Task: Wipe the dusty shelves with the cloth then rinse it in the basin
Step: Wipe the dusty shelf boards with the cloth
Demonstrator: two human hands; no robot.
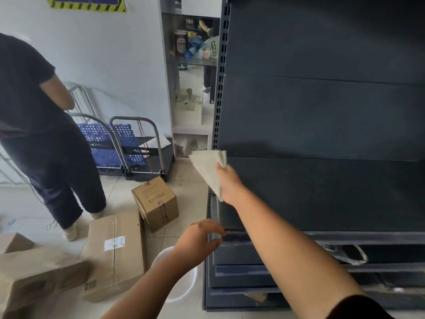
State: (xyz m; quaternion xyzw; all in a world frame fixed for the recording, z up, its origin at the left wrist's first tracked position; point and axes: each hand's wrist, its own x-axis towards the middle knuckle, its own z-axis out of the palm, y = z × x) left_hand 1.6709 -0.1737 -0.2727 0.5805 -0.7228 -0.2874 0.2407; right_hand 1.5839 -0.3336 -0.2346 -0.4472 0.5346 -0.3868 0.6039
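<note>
Right hand point(230, 185) fingers grip cloth point(210, 169) against shelf unit point(322, 125) | left hand point(202, 240) fingers loosely spread, empty

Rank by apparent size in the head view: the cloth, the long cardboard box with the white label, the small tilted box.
1. Long cardboard box, clearly largest.
2. Small tilted box.
3. Cloth in the right hand; close to the small box, and nearness makes that unsure.

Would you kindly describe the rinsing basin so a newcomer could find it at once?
Start at the tall dark shelving unit on the right and drop to the tiled floor at its left foot. The white round basin sits there, partly hidden under the left forearm; the cardboard boxes beside it are brown and square-edged.
</note>
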